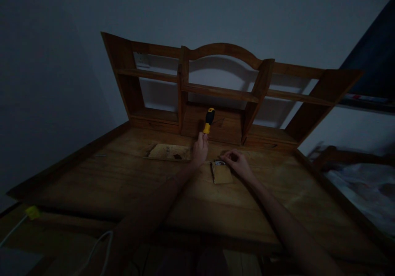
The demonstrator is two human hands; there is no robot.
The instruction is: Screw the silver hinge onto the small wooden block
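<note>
My left hand (201, 147) is closed around the lower part of a screwdriver (209, 120). Its yellow and black handle points up, and the shaft is hidden by the hand. To the right, my right hand (237, 160) is closed in a pinch at the top edge of a small cardboard box (222, 173). Small dark or shiny pieces show at that box's edge, too small to name. Whatever the right fingertips hold, if anything, cannot be made out. Left of my hands lies a pale, damaged strip (168, 151) in the desk top, with a dark spot on it.
A wooden desk top (123, 177) spreads under both arms. Along its back rises a wooden shelf unit (219, 87) with several compartments, close to the wall. A yellow object (32, 212) with a white cord sits at the lower left. Clear plastic sheeting (364, 189) lies at the right.
</note>
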